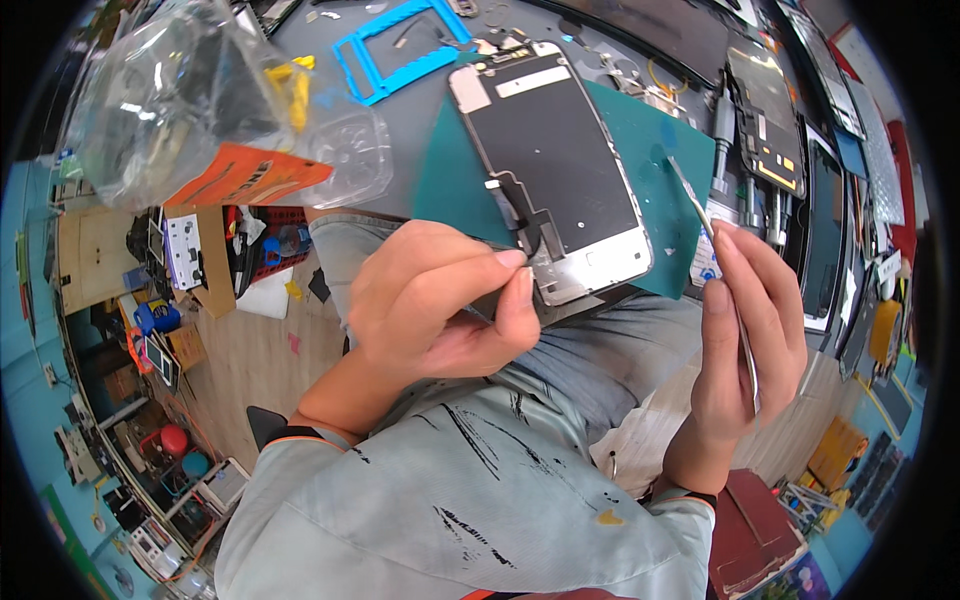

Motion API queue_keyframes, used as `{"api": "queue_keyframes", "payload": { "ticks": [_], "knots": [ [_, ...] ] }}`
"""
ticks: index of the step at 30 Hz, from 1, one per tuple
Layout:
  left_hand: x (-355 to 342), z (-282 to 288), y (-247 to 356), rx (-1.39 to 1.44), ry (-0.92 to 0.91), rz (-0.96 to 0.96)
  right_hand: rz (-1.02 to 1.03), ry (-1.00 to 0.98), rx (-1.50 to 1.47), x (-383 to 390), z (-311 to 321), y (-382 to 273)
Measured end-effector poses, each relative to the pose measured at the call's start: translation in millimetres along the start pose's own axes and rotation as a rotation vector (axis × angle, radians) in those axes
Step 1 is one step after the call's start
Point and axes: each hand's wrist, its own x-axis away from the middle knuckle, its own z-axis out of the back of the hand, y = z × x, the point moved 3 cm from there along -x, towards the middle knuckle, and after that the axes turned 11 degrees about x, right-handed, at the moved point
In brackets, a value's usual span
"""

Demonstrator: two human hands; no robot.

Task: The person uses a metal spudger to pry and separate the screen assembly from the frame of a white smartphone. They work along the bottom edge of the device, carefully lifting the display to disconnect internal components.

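Note:
A phone screen assembly (555,150), its dark back facing up, lies tilted on a green mat (450,165). A black flex cable (522,212) stands out at its lower left edge. Beside that edge my left hand (445,300) is closed in a pinch, thumb against forefinger. Anything between those fingertips is too small to make out. My right hand (750,320) grips a thin metal pry tool (690,192) like a pen, its flat tip pointing up and left over the mat's right side, apart from the screen.
A clear plastic bag (160,110) with an orange label stands at the left beside a clear plastic tray (350,150). Behind are a blue frame (405,60) and scattered small parts. Screwdrivers (722,130) and phone parts (768,135) line the right side of the table.

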Motion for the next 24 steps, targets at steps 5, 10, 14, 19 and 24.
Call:
{"api": "queue_keyframes", "payload": {
  "ticks": [5,10,14,19,24],
  "knots": [
    [-2,-1,-2,-0.007,0.021,-0.048,0.022,-0.019,-0.012,-1,-4,-4],
    [-4,-1,-2,-0.006,0.011,-0.043,0.009,-0.032,0.005,0,-3,-4],
    [-4,-1,-2,0.001,0.02,-0.051,0.005,-0.02,0.002,0,-5,-3],
    [-4,1,-1,0.027,-0.018,-0.038,-0.023,-0.015,-0.014,0,-4,-2],
    [-2,-2,-5,0.028,0.038,-0.064,-0.036,-0.073,-0.16,3,9,-14]
  ]
}}
